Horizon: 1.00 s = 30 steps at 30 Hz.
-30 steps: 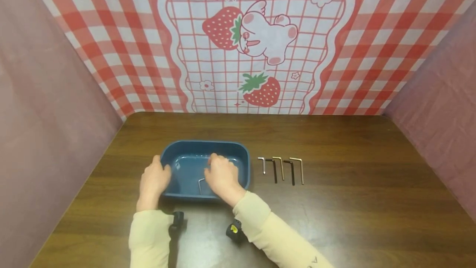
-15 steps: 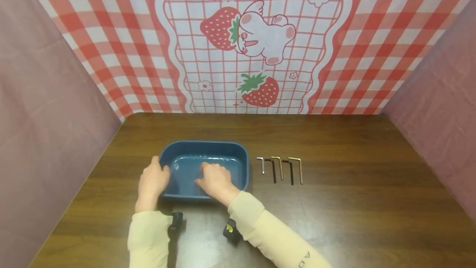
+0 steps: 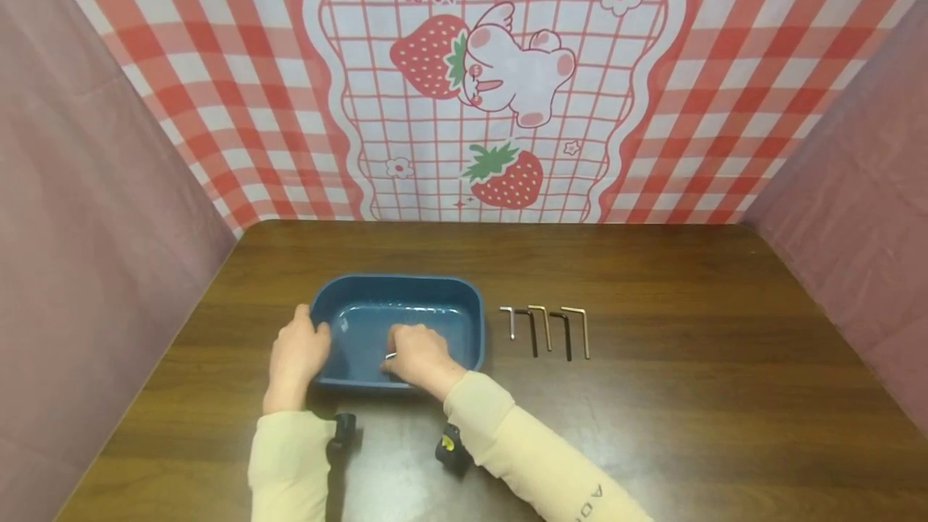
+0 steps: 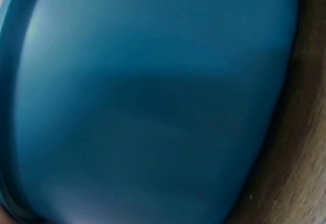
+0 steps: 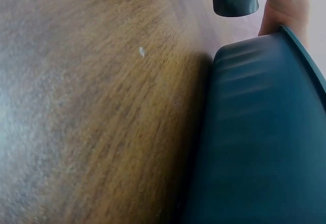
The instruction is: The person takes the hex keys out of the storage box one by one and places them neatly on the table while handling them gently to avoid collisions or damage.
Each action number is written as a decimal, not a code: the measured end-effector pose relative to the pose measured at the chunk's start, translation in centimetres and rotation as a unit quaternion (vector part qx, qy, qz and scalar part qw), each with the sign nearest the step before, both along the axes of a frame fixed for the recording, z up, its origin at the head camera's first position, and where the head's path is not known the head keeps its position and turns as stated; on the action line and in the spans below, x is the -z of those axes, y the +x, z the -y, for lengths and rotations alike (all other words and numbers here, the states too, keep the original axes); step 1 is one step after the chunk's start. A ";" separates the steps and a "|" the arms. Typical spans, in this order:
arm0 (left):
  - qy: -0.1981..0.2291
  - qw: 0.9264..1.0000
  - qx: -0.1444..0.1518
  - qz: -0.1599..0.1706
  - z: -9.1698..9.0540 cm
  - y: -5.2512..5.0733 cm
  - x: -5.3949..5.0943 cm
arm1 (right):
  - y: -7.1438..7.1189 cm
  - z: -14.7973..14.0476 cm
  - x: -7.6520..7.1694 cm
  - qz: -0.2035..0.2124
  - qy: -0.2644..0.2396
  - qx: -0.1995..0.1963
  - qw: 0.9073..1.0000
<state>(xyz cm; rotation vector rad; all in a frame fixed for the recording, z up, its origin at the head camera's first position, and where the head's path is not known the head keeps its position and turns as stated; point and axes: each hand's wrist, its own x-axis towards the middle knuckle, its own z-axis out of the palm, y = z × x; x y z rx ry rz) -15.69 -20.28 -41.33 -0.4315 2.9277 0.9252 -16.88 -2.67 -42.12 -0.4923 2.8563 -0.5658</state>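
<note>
A blue plastic basin (image 3: 362,345) stands on the table, left of centre. My left hand (image 3: 299,353) grips its left side at the rim, and part of that hand (image 5: 288,10) shows at the top of the right wrist view. Inside the basin my right hand (image 3: 420,353) pinches a small silver hex key (image 3: 391,356), whose short bright end sticks out at the fingertips. The rest of this key is hidden by the hand. In the left wrist view the basin (image 4: 153,107) fills most of the picture, and no hex key shows there.
Right of the basin several L-shaped hex keys lie in a row: a short silver one (image 3: 512,325), black ones (image 3: 567,337) and brass-coloured ones (image 3: 586,335). A checked strawberry cloth (image 3: 507,63) hangs behind the wooden table (image 3: 689,393).
My right hand has moved slightly left and down onto the hex key that lay in the basin and now pinches it, tilting its end up. The left hand stays on the basin.
</note>
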 end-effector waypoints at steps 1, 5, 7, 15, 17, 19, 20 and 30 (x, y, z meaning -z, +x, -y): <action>0.000 1.000 0.000 0.000 0.0 0.0 0.0 | 0.0 0.0 0.1 0.001 0.001 -0.002 1.000; 0.000 1.000 0.000 0.003 0.1 0.1 0.2 | -0.1 0.0 0.2 0.008 0.004 -0.008 1.000; 0.001 1.000 -0.001 0.003 0.1 0.1 0.2 | -0.1 0.0 0.2 0.010 0.005 -0.010 1.000; 0.000 1.000 -0.001 -0.001 0.0 0.0 0.0 | -0.2 -0.1 0.1 0.013 0.007 -0.005 1.000; 0.000 1.000 -0.001 -0.001 0.0 0.0 0.0 | -0.2 -0.1 0.1 0.013 0.006 -0.004 1.000; -0.001 1.000 -0.001 -0.002 0.0 0.0 0.0 | -0.2 -0.2 0.0 0.012 0.006 -0.003 1.000; -0.002 1.000 -0.001 -0.002 0.0 0.0 0.0 | -0.2 -0.2 0.0 0.011 0.006 -0.004 1.000; -0.001 1.000 -0.001 0.000 0.1 -0.1 0.0 | -0.2 -0.2 0.0 0.003 0.007 -0.004 1.000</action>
